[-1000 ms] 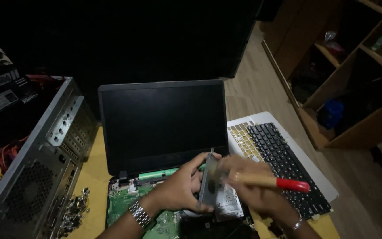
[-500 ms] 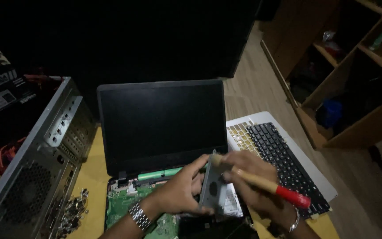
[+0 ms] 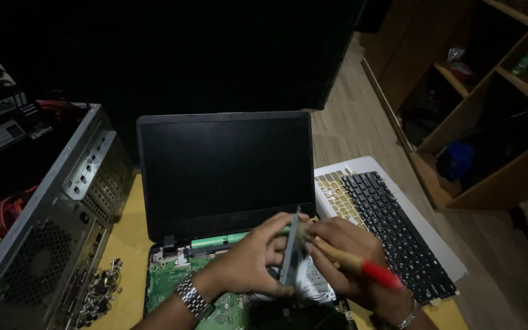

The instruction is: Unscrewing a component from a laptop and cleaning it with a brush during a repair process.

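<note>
grey flat drive [image 3: 289,256] held on edge, red-handled brush [image 3: 352,264] touching

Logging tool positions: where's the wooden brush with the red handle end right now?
In the head view, low and right of centre: the wooden brush with a red handle end sits in the right hand, over the opened laptop's green circuit board, beside the detached keyboard panel.

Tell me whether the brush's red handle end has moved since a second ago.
Yes. The brush handle's red end has dropped and swung toward the person, judged against the detached keyboard; the right hand holds it.
</note>
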